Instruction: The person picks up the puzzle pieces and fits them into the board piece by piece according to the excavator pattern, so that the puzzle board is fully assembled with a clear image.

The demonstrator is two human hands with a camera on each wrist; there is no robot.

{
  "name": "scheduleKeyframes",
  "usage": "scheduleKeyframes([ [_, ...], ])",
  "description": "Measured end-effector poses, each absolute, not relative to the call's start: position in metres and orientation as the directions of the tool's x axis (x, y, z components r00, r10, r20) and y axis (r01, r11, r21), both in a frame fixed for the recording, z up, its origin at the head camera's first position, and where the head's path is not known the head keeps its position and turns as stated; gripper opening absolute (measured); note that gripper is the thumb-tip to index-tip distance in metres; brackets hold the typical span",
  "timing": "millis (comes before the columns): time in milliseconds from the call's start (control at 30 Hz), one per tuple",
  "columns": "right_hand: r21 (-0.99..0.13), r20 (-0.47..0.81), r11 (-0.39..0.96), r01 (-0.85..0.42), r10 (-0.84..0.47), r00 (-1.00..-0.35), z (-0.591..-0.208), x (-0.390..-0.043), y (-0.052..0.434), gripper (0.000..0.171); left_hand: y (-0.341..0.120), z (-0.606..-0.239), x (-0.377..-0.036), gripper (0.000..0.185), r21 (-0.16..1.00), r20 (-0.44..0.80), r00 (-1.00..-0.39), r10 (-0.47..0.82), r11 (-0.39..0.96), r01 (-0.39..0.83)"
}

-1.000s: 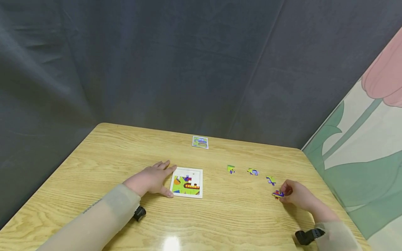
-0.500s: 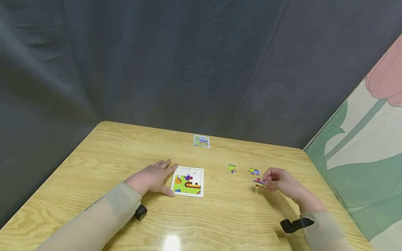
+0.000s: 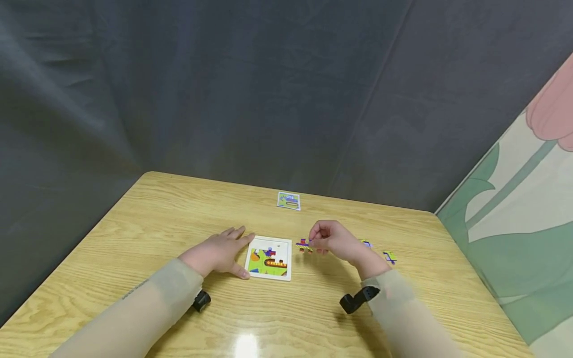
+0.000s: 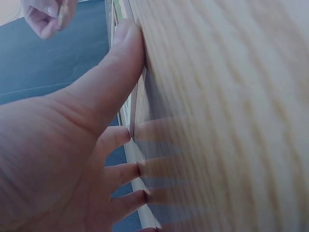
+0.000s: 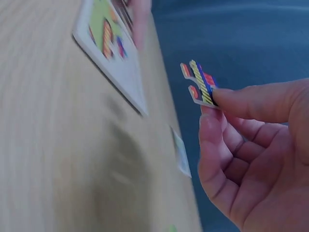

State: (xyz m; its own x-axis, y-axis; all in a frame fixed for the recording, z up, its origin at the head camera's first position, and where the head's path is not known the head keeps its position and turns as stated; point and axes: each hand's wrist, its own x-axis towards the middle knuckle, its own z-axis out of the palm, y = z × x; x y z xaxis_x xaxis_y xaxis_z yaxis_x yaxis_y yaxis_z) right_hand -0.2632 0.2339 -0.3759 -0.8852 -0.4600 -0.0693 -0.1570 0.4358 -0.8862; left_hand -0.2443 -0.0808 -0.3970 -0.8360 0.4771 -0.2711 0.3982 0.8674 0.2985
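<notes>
A white-framed puzzle board [image 3: 268,259] with several bright pieces set in it lies mid-table. My left hand [image 3: 219,253] lies flat on the wood, its straight fingers [image 4: 116,63] touching the board's left edge [image 4: 133,113]. Just right of the board, my right hand [image 3: 333,240] pinches a red, blue and yellow puzzle piece [image 3: 305,245] [image 5: 199,84] between thumb and fingers, held above the table. In the right wrist view the puzzle board [image 5: 113,46] lies beyond the held piece.
Loose puzzle pieces [image 3: 390,257] [image 3: 366,243] lie on the wooden table [image 3: 147,219] to the right of my right hand. A small picture card [image 3: 288,200] sits near the far edge. Dark curtain hangs behind; a flowered wall stands at the right.
My right hand has carried the piece leftward from the table's right side to just beside the board. My left hand has stayed put.
</notes>
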Motion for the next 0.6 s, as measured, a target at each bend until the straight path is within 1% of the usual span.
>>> scheduleKeyframes([
  [267,-0.9,-0.111,0.426,-0.09,-0.425,-0.899,-0.406,-0.266,0.191,0.006,-0.081,-0.396,-0.245,0.106,0.303,-0.277,-0.833,0.48,0.866,0.398],
  [400,-0.89,-0.121,0.448,-0.085,-0.413,-0.903,-0.415,-0.265,0.181,0.006,-0.081,-0.397,-0.246,0.106,0.303,-0.279,-0.834,0.476,0.868,0.394],
  [600,-0.88,-0.119,0.466,-0.088,-0.398,-0.91,-0.418,-0.264,0.176,0.007,-0.082,-0.4,-0.247,0.107,0.288,-0.272,-0.836,0.476,0.87,0.401],
])
